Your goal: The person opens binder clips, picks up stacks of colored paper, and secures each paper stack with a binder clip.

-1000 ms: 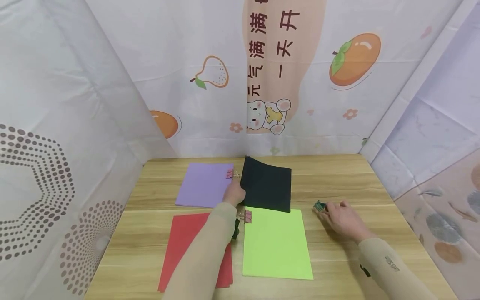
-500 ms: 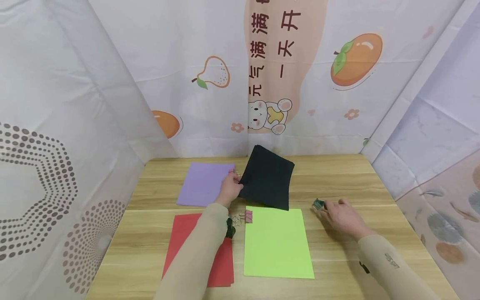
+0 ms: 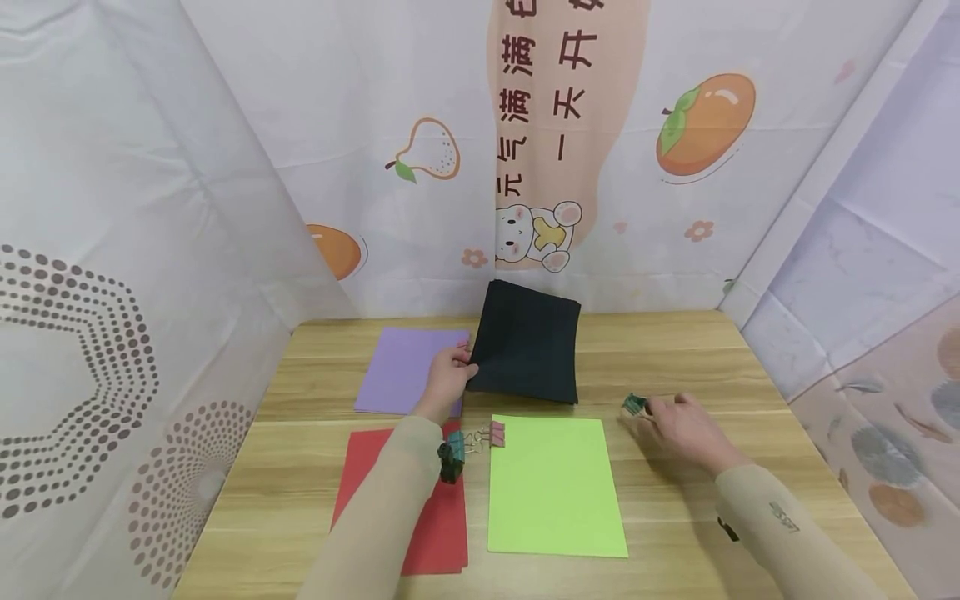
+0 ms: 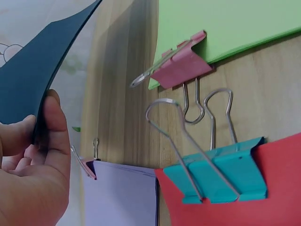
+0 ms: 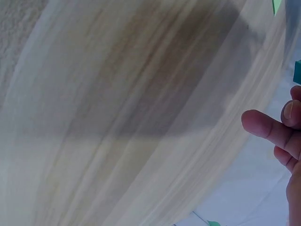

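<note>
My left hand (image 3: 448,379) pinches a stack of black paper (image 3: 528,342) at its near left corner, thumb on one face and fingers on the other. The sheets are tilted up off the table, with their far edge raised. In the head view, my right hand (image 3: 690,433) holds a dark teal binder clip (image 3: 633,404) by the table's right side. Only a corner of that clip (image 5: 298,72) shows in the right wrist view, beyond the fingertips. No clip is visible on the black stack.
Purple paper (image 3: 408,367) carries a pink binder clip (image 4: 87,167). On red paper (image 3: 435,533) sits a teal binder clip (image 4: 216,174); on lime green paper (image 3: 555,492), a pink binder clip (image 4: 183,66). A printed curtain (image 3: 420,217) stands behind the wooden table (image 3: 675,358).
My left hand has shifted left and slightly away with the black paper, lifting it from nearly flat to tilted up. The right hand stays almost still with its clip.
</note>
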Motion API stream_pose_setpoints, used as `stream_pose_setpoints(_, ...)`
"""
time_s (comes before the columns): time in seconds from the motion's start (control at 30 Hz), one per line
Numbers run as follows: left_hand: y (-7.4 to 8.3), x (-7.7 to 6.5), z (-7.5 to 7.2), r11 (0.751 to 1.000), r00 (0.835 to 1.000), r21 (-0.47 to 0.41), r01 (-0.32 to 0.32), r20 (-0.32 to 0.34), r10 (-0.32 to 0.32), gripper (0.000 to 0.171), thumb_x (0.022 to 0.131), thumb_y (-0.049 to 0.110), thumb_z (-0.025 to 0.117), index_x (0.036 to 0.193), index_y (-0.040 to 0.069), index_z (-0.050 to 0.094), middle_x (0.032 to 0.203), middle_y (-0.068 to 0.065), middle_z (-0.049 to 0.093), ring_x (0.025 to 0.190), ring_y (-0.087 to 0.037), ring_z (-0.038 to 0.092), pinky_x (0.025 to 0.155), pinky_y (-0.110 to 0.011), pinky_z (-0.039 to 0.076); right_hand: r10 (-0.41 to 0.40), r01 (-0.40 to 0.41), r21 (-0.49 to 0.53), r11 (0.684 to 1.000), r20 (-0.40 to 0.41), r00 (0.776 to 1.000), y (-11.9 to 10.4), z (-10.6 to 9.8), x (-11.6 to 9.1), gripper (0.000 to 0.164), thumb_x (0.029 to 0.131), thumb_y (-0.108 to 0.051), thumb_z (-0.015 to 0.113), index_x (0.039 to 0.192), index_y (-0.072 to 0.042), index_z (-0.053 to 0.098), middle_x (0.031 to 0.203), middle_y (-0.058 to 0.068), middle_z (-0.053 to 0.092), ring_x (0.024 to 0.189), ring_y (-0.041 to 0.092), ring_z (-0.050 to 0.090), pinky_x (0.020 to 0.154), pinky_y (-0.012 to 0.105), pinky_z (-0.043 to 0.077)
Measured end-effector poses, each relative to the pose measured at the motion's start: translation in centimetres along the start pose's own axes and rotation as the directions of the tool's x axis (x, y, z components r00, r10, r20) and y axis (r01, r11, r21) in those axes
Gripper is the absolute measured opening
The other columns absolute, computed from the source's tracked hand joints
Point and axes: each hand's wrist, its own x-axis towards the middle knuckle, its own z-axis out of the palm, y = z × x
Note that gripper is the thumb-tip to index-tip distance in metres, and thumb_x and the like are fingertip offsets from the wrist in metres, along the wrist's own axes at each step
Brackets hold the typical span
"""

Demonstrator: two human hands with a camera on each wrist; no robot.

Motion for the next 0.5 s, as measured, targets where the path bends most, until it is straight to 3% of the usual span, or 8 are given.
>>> stream_pose_setpoints(0.13,0.1,-0.7,-0.1,0.999,1.0,-0.028,0.015,0.027,-0.014,0.018,0.086,0.004,0.064,0.102,-0.001,0.055,0.1,-0.015,0.059,0.083,-0.023,0.057,0.07,-0.032,0.049,-0.029,0.029,-0.002,1.0,-0.029,0.999,0.1,-0.1,0.2,0.032,0.078,-0.015,0.072,0.077,-0.011,0.04,0.051,-0.011,0.038,0.041,0.005,0.036,0.075,0.043,0.038)
stream_pose_setpoints(0.3,0.1,-1.6,-0.1,0.999,0.997,-0.035,0.032,0.065,-0.029,0.02,0.088,0.008,0.064,0.104,0.002,0.055,0.098,-0.012,0.058,0.083,-0.023,0.056,0.07,-0.033,0.047,-0.011,0.011,-0.02,1.0,0.009,1.0,0.1,-0.4,0.5,0.027,0.081,-0.015,0.069,0.079,-0.011,0.043,0.06,-0.002,0.055,0.049,0.012,0.052,0.077,0.041,0.038)
stream_pose_setpoints(0.37,-0.1,-1.9,-0.2,0.999,0.996,-0.029,0.033,0.078,-0.031,0.021,0.088,0.01,0.063,0.106,0.002,0.055,0.096,-0.012,0.057,0.083,-0.024,0.054,0.07,-0.033,0.045,-0.008,0.008,-0.022,1.0,0.015,1.0,0.0,-0.5,0.6,0.025,0.082,-0.015,0.068,0.079,-0.01,0.044,0.059,-0.002,0.055,0.049,0.014,0.054,0.079,0.042,0.038)
stream_pose_setpoints(0.5,-0.5,-2.5,-0.1,0.999,0.995,-0.012,0.031,0.09,-0.03,0.023,0.088,0.012,0.064,0.109,0.005,0.056,0.095,-0.009,0.055,0.084,-0.024,0.051,0.07,-0.033,0.043,-0.017,0.017,-0.019,1.0,-0.003,1.0,0.0,-0.6,0.7,0.026,0.083,-0.017,0.068,0.078,-0.009,0.044,0.049,-0.008,0.043,0.041,0.01,0.043,0.078,0.044,0.038)
